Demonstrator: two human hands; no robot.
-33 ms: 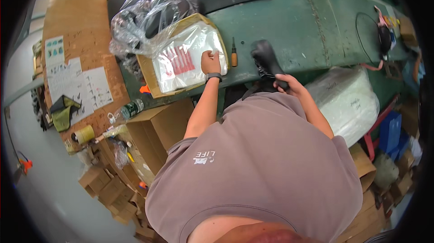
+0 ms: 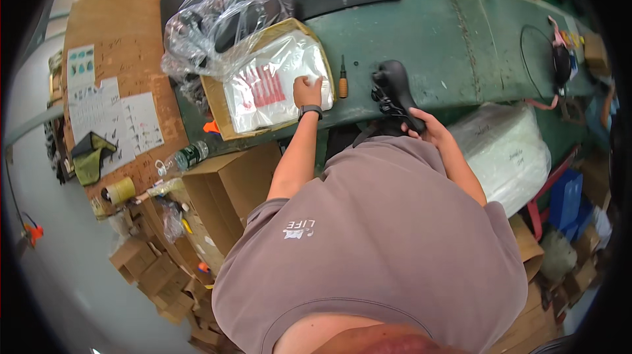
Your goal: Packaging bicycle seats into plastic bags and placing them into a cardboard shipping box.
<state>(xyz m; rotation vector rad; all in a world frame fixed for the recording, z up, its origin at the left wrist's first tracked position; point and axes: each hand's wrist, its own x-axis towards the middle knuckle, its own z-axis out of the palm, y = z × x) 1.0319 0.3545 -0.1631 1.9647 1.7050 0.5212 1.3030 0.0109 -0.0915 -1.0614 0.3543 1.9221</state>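
My left hand [image 2: 307, 92], with a dark band at its wrist, rests over a clear plastic bag [image 2: 260, 90] with red print. The bag lies in a shallow cardboard box [image 2: 212, 113]. The fingers are curled in a pinch; what they hold is too small to tell. My right hand [image 2: 431, 129] is closed round the near, narrow end of a black shoe-shaped object [image 2: 395, 84]. Its far end is rounded, with strap-like details along the left side. Between box and black object lies a screwdriver [image 2: 343, 84] with an orange-brown handle, beside a small black round piece [image 2: 356, 63].
Clear plastic bags with black things inside [image 2: 227, 21] overlap the box's far side. A large white wrapped bundle [image 2: 507, 156] sits at right. On the left, papers [image 2: 141, 123], a plastic bottle [image 2: 187, 156] and a yellow roll [image 2: 120, 190] lie on a brown board.
The black shoe-shaped object has turned a little in my right hand, its far end swinging right. My left hand stays at the plastic bag.
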